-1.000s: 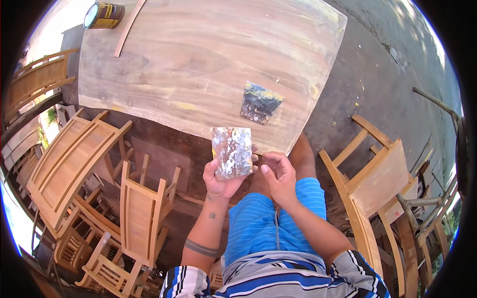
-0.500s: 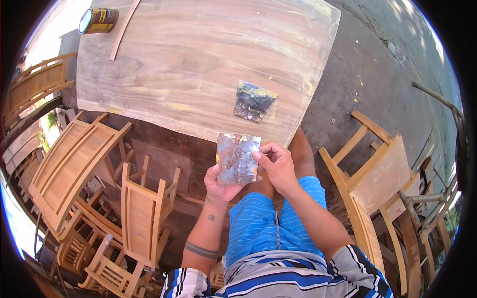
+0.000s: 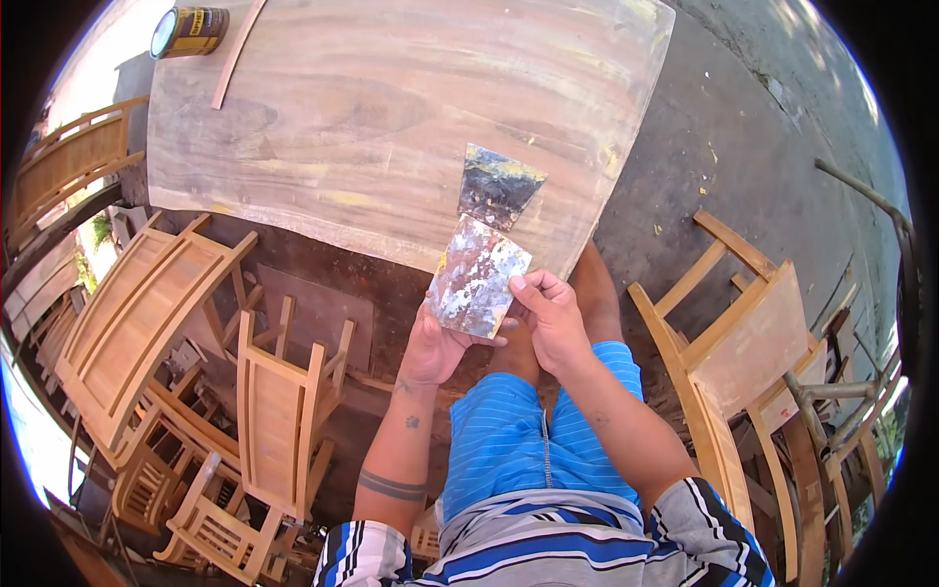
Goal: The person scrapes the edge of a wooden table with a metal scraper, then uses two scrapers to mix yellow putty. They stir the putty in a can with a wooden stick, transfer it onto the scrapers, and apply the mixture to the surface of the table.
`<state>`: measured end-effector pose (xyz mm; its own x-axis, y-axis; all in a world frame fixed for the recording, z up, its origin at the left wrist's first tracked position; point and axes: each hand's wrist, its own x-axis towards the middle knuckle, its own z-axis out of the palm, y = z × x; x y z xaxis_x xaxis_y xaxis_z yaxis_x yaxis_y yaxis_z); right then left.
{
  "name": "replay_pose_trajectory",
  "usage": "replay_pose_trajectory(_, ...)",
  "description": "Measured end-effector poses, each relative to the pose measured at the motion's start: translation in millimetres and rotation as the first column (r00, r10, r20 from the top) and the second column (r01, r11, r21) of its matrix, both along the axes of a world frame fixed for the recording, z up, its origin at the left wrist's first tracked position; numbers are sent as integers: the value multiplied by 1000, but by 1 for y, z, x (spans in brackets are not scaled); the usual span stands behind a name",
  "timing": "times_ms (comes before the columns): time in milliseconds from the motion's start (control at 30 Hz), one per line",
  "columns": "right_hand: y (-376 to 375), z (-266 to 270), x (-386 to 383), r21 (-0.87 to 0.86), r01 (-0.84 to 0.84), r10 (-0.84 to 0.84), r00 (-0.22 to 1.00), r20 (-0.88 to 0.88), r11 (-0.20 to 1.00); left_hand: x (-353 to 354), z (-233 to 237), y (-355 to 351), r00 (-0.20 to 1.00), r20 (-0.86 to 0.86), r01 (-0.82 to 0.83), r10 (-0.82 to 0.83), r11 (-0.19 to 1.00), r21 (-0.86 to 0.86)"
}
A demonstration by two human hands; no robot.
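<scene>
Grainy wooden tabletop (image 3: pixel 391 117) is lying beyond the fingers — left hand (image 3: pixel 430 347) and right hand (image 3: pixel 553 323) are gripping a crusty square sheet (image 3: pixel 477 277), now rotated cornerwise.

I see an outdoor furniture workshop: unfinished wooden chairs (image 3: pixel 279 411) stacked around a bare wood surface (image 3: pixel 391 108), a tin (image 3: pixel 188 29) on it, concrete floor (image 3: pixel 773 166).

We look down on a broad bare-wood desk (image 3: pixel 372 117) that fills the upper middle of the frame, its pale grain marked with yellowish patches near the lower edge. At its upper left corner sits a tin can (image 3: pixel 189 31) with a dark and yellow label. Just right of it lies a thin wooden strip (image 3: pixel 238 54), set at a slant. Toward the desk's lower right edge a dark, stained sheet (image 3: pixel 497 188) lies flat, well apart from both.
</scene>
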<state>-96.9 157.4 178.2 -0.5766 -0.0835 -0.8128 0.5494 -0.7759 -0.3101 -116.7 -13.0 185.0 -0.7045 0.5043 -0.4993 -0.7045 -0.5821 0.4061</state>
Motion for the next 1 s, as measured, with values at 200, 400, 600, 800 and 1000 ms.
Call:
replay_pose_trajectory(200,-7,-23,7,256,-220,247,966,-76,941,-1,13,-5,992,125,70,-17,899,-432)
replay_pose_trajectory(400,-48,-77,-28,826,-339,123,940,318,451,31,5,-41,941,73,-183,330,679,-711)
replay_pose_trajectory(600,-77,-56,-107,611,-663,-70,651,756,433,76,5,-49,874,88,-237,478,577,-782)
replay_pose_trajectory(800,-93,-73,-122,622,-737,-129,612,780,264,100,1,-49,877,102,-244,469,619,-746)
replay_pose_trajectory(1000,-49,-93,-88,886,-236,306,945,114,399,119,-10,-55,886,-39,-294,462,496,-817)
